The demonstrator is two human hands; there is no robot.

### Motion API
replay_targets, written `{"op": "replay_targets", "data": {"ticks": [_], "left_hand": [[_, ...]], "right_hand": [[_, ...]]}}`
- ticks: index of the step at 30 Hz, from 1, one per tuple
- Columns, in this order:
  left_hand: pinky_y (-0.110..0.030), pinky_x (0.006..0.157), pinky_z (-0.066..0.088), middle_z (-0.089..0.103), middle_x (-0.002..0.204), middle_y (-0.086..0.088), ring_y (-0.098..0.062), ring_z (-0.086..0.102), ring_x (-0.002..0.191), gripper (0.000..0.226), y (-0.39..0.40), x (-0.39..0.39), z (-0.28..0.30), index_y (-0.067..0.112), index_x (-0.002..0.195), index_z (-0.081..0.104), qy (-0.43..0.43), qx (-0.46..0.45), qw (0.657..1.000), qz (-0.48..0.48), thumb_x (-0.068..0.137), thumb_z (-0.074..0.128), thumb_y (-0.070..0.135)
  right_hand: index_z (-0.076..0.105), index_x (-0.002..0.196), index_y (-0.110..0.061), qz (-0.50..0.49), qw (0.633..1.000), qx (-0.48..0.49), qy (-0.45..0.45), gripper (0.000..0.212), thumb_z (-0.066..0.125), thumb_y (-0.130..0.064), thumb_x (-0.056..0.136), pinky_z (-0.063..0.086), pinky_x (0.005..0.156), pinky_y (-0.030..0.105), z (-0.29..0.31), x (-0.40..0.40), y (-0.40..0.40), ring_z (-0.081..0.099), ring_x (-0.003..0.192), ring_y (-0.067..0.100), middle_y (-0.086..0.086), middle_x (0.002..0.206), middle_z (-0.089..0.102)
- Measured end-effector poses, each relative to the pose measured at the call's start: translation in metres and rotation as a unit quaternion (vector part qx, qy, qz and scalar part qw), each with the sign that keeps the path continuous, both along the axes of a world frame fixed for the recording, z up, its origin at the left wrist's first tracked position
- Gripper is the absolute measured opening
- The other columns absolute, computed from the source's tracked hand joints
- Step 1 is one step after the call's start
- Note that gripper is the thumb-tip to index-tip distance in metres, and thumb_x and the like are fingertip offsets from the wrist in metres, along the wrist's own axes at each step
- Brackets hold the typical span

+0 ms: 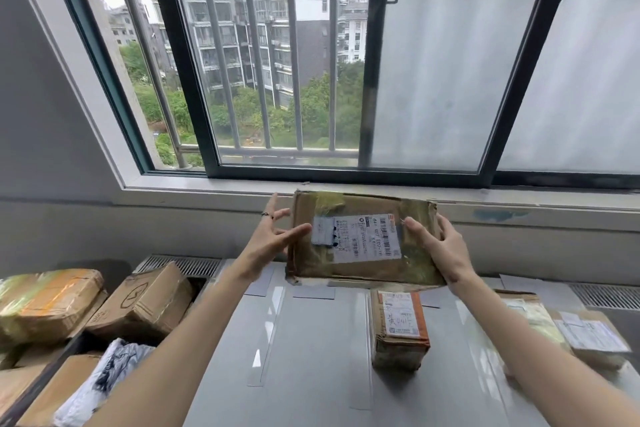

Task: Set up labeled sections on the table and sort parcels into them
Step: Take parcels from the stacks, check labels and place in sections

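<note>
Center frame, the right hand (446,250) grips the right end of a flat cardboard parcel (363,239), label facing the camera, held up above the grey table (311,340) while the left hand (273,239), fingers spread loose, holds nothing beside its left edge.

The parcel's (363,239) label (360,236) print was too small to read. Its back face was hidden. Left-hand boxes (45,302) were blurred and cut by the frame edge, as were both forearms.
</note>
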State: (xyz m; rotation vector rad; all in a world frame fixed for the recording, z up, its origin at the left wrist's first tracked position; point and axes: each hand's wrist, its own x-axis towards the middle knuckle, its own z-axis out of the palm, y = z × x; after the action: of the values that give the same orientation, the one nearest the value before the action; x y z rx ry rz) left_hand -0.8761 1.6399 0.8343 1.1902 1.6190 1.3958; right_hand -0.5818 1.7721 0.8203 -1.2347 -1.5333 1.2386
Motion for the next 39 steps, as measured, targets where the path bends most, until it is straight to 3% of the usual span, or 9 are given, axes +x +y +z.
{"op": "replay_targets", "data": {"ticks": [4,6,11,19,22,26,30,34,39], "left_hand": [[-0.028,0.078,0.058,0.062,0.119,-0.006,-0.022,0.063,0.111,0.076,-0.011,0.013,-0.019,0.021,0.125,0.056,-0.014,0.037,0.999,0.014,0.067,0.066,0.068],[-0.024,0.087,0.05,0.048,0.117,-0.005,-0.015,0.056,0.111,0.055,-0.02,0.027,-0.026,0.027,0.107,0.06,-0.052,0.022,0.995,0.079,0.066,0.064,0.064],[-0.059,0.095,0.05,0.055,0.128,-0.024,-0.039,0.059,0.118,0.072,-0.024,0.027,-0.048,0.012,0.124,0.056,-0.18,0.024,0.98,0.086,0.074,0.072,0.061],[-0.067,0.093,0.047,0.067,0.116,-0.025,-0.045,0.063,0.11,0.079,-0.029,0.036,-0.058,0.005,0.121,0.059,-0.28,-0.006,0.953,0.116,0.063,0.084,0.052],[-0.059,0.09,0.053,0.069,0.112,-0.025,-0.045,0.065,0.106,0.068,-0.025,0.049,-0.064,-0.002,0.117,0.06,-0.307,0.021,0.938,0.159,0.069,0.081,0.042],[-0.049,0.081,0.058,0.072,0.11,-0.018,-0.037,0.068,0.105,0.062,-0.017,0.06,-0.066,0.003,0.121,0.06,-0.37,0.049,0.907,0.197,0.074,0.08,0.039],[-0.052,0.087,0.056,0.07,0.107,-0.013,-0.03,0.067,0.103,0.034,-0.004,0.073,-0.057,0.017,0.108,0.056,-0.399,0.067,0.883,0.236,0.084,0.073,0.034],[-0.058,0.09,0.054,0.068,0.114,-0.015,-0.031,0.066,0.108,0.055,0.003,0.091,-0.057,0.015,0.117,0.053,-0.371,0.075,0.894,0.238,0.075,0.078,0.04],[-0.052,0.087,0.057,0.07,0.115,-0.01,-0.026,0.066,0.11,0.052,0.0,0.1,-0.069,0.022,0.123,0.061,-0.337,0.062,0.919,0.194,0.076,0.078,0.038]], "right_hand": [[0.051,0.136,-0.024,0.083,0.988,0.088,-0.096,0.082,0.076,-0.063,0.069,0.047,0.087,0.029,0.036,-0.013,0.011,0.06,0.104,0.017,-0.002,0.118,0.061],[0.049,0.139,-0.022,0.11,0.978,0.126,-0.129,0.086,0.073,-0.064,0.068,0.041,0.09,0.027,0.046,-0.022,0.013,0.055,0.105,0.016,-0.002,0.119,0.059],[0.049,0.142,-0.019,0.144,0.962,0.141,-0.186,0.11,0.053,-0.084,0.052,0.039,0.087,0.024,0.047,-0.037,0.017,0.057,0.104,0.016,0.002,0.123,0.063],[0.055,0.137,-0.027,0.124,0.948,0.196,-0.219,0.091,0.069,-0.073,0.06,0.05,0.095,0.035,0.055,-0.051,0.025,0.063,0.112,0.02,0.003,0.126,0.066],[0.068,0.121,-0.026,0.038,0.937,0.258,-0.232,0.066,0.07,-0.068,0.07,0.056,0.08,0.033,0.059,-0.058,0.022,0.068,0.1,0.017,0.001,0.111,0.073],[0.058,0.129,-0.018,-0.125,0.95,0.269,-0.093,0.06,0.064,-0.057,0.085,0.044,0.089,0.031,0.045,-0.064,0.012,0.056,0.119,0.023,0.008,0.131,0.06],[0.021,0.151,-0.039,-0.077,0.986,0.036,0.144,0.098,0.057,-0.076,0.068,0.034,0.101,0.041,0.005,-0.068,-0.033,0.034,0.139,0.024,0.007,0.158,0.025],[0.023,0.146,-0.046,0.06,0.982,0.011,0.178,0.094,0.065,-0.07,0.065,0.05,0.096,0.033,-0.04,-0.082,-0.079,0.051,0.127,0.012,-0.005,0.144,0.047],[0.024,0.149,-0.041,0.042,0.985,0.003,0.166,0.075,0.065,-0.045,0.087,0.055,0.075,0.014,-0.048,-0.072,-0.075,0.058,0.121,0.017,-0.002,0.137,0.056]]}}
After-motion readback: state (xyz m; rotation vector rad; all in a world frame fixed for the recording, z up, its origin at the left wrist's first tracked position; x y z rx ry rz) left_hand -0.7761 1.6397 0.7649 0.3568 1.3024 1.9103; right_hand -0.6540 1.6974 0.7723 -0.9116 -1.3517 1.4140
